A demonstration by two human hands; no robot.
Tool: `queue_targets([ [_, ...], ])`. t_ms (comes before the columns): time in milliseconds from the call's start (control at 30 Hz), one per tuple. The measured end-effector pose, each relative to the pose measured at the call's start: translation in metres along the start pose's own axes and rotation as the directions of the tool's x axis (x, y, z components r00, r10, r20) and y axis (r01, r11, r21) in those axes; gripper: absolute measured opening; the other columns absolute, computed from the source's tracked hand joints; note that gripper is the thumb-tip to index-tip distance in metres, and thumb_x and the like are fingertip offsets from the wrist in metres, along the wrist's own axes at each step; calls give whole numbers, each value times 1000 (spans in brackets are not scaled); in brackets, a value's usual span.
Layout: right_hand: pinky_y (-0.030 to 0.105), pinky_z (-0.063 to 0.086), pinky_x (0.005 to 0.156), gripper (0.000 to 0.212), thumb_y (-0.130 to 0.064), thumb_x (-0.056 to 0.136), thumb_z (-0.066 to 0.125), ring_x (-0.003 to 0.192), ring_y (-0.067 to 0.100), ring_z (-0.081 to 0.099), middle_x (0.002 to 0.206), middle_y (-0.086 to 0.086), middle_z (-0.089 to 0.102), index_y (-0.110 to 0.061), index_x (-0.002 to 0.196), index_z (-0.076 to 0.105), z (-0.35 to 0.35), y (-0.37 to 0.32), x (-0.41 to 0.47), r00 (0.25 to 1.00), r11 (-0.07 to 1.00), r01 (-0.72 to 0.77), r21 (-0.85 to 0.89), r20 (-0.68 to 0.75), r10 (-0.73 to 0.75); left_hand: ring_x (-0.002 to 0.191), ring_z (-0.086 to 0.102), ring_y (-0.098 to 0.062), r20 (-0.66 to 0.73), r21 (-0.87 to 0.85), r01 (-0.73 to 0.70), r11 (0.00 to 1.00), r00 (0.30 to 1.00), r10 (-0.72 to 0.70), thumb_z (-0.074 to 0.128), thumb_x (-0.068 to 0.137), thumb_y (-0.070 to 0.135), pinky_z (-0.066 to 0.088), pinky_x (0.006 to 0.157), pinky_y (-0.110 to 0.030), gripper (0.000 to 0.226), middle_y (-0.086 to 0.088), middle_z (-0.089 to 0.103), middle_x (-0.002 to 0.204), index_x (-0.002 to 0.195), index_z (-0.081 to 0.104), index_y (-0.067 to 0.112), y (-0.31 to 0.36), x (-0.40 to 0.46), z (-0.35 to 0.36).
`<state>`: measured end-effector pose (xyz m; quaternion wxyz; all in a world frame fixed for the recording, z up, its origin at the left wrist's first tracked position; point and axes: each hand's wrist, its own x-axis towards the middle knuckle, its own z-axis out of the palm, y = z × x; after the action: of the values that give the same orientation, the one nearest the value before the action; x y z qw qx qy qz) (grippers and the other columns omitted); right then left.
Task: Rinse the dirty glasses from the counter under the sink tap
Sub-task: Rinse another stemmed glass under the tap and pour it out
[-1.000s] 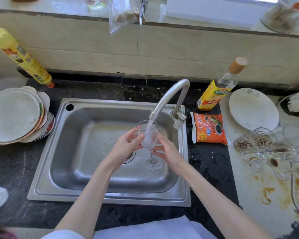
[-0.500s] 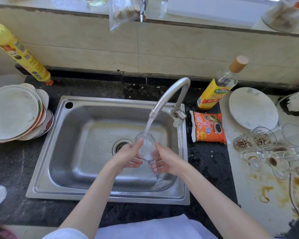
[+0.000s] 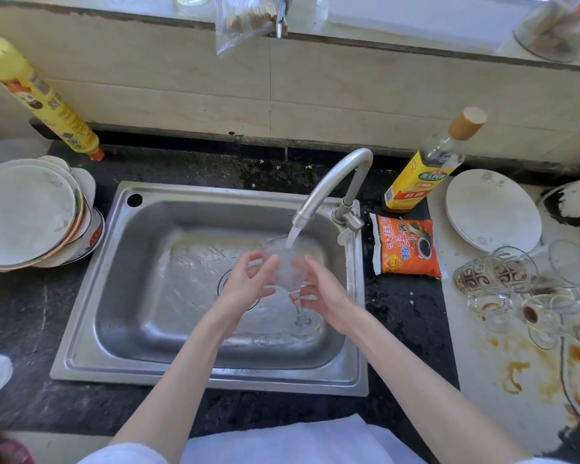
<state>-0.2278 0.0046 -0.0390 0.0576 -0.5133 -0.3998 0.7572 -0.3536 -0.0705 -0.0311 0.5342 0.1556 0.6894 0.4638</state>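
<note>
A clear stemmed glass (image 3: 288, 269) is tilted over the steel sink (image 3: 148, 289), its mouth up under the running tap (image 3: 329, 185) and its foot low toward me. My left hand (image 3: 248, 286) cups the bowl from the left. My right hand (image 3: 325, 293) holds it from the right, near the stem. Water streams into the bowl and spreads across the sink floor. Several dirty glasses (image 3: 496, 272) with brown residue stand and lie on the pale counter at the right.
Stacked plates (image 3: 27, 212) sit left of the sink, a yellow bottle (image 3: 37, 98) behind them. An orange sauce packet (image 3: 406, 246), a yellow-labelled bottle (image 3: 426, 172) and a white plate (image 3: 493, 209) are right of the tap. Brown stains mark the counter (image 3: 516, 380).
The glass went from upright to tilted and dropped lower in the sink, then rose back under the stream. Both hands kept hold of it and water now covers more of the sink floor.
</note>
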Motion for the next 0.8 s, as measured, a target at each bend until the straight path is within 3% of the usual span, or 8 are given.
queue_targets([
  [167, 27, 44, 68, 45, -45, 100, 28, 75, 14, 51, 109, 13, 59, -16, 125, 53, 7, -4, 7, 992, 991, 126, 37, -11, -126, 104, 62, -19, -39, -61, -151, 987, 988, 148, 65, 72, 45, 53, 86, -36, 57, -10, 61, 117, 120, 47, 21, 10, 0, 1],
  [333, 28, 39, 62, 62, -60, 96, 18, 87, 21, 50, 116, 21, 60, -21, 125, 55, 19, -5, 8, 963, 962, 268, 48, -7, -268, 115, 54, -18, 8, 50, -263, 963, 965, 263, 58, 80, 51, 44, 94, -31, 59, -1, 58, 121, 128, 38, 24, 12, 1, 5],
  [467, 25, 18, 47, 79, -72, 87, 4, 53, 16, 40, 66, 8, 57, -23, 94, 66, 26, -10, 4, 968, 974, 220, 51, 112, -224, 118, 52, -8, 68, 3, -251, 968, 966, 250, 59, 74, 59, 44, 87, -17, 71, 3, 53, 130, 131, 32, 28, 19, 2, 11],
  [533, 22, 13, 41, 87, -79, 80, 0, 37, 11, 27, 45, 1, 42, -16, 65, 59, 24, -14, 2, 985, 996, 84, 27, 151, -87, 110, 58, -9, 11, -85, -241, 967, 970, 243, 70, 72, 46, 47, 86, -20, 62, 3, 60, 119, 124, 43, 27, 23, 4, 13],
  [600, 19, 13, 38, 88, -77, 81, -3, 33, 7, 24, 40, -4, 40, -19, 55, 58, 22, -14, 2, 989, 997, 63, -42, 140, -57, 106, 60, -13, -51, -172, -232, 957, 973, 227, 76, 69, 39, 48, 88, -26, 57, 2, 63, 113, 117, 49, 25, 23, 6, 16],
  [667, 17, 19, 40, 80, -71, 86, 3, 39, 1, 31, 56, -3, 54, -24, 84, 67, 26, -12, 3, 983, 980, 172, -97, 76, -165, 105, 61, -15, -142, -224, -236, 946, 968, 207, 76, 68, 38, 49, 82, -27, 59, -2, 64, 113, 118, 49, 22, 22, 7, 21],
  [733, 13, 29, 51, 68, -74, 85, 15, 62, -6, 44, 103, -3, 63, -35, 123, 54, 35, -5, 7, 957, 949, 289, -129, 32, -287, 104, 61, -13, -225, -211, -243, 947, 955, 195, 75, 69, 39, 47, 79, -24, 62, -3, 64, 114, 120, 45, 21, 22, 10, 26],
  [800, 8, 33, 53, 74, -82, 79, 19, 73, -7, 53, 112, -5, 62, -35, 126, 52, 39, -1, 8, 949, 944, 308, -119, -28, -314, 104, 60, -12, -240, -204, -251, 946, 950, 201, 77, 69, 41, 47, 85, -23, 66, -4, 63, 115, 121, 44, 20, 24, 10, 30],
])
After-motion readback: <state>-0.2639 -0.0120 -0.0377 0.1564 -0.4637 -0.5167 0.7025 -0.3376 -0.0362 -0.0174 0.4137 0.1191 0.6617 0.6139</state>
